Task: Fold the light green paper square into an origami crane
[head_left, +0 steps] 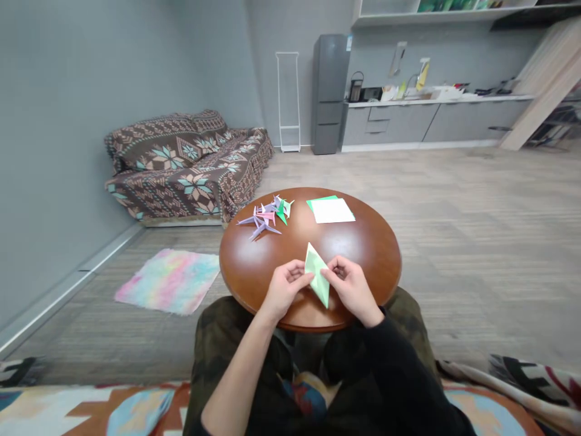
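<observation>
Head view is showing one pale green folded paper (316, 272) sitting between both hands above one round table (374, 254), its long axis slanting from far left to near right; the left hand (290, 281) is pinching its left side, the right hand (348, 281) its right, neither lying nearer; beyond, one pink figure (267, 215), one bright green figure (282, 212) and several purple figures (262, 227), overlapping too much for counting, are resting leftward; one white sheet (333, 211) is covering green paper (329, 198) rightward; one sofa (195, 172) is standing farther off.
</observation>
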The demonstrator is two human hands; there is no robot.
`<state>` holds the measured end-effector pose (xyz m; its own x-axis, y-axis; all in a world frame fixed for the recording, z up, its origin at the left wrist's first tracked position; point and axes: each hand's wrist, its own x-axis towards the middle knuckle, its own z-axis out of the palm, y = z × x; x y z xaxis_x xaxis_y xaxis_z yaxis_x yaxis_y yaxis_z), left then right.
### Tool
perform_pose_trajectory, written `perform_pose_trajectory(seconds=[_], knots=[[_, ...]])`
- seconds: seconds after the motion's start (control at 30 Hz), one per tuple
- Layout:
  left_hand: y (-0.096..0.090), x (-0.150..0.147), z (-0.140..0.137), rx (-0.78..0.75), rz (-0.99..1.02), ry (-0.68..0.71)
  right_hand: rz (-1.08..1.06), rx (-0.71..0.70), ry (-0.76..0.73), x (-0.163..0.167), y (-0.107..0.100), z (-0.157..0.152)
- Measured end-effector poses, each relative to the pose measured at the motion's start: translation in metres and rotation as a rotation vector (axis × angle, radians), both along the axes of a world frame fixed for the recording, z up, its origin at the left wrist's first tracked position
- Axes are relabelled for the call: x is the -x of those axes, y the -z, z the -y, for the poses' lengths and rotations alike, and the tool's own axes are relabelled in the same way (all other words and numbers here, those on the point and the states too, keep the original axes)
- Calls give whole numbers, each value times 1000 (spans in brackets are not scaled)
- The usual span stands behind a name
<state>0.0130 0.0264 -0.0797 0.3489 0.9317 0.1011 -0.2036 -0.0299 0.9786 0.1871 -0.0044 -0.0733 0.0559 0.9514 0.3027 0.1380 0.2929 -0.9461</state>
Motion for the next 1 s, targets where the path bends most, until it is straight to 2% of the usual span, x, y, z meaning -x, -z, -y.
perform_pose_trajectory(seconds=[0.13,0.27,0.4,0.73,1.0], knots=[[-2,2,3,-55,-29,89,84,-152,68,8,-12,-1],[-2,3,4,-68,-19,90,115,-251,112,10,-18,-2],[-3,0,4,-24,-3,48,246,-358,117,8,-19,0],[2,-3,4,55,223,43,602,-685,230,3,1,4],[5,-3,3,100,241,49,624,-832,290,1,8,4]])
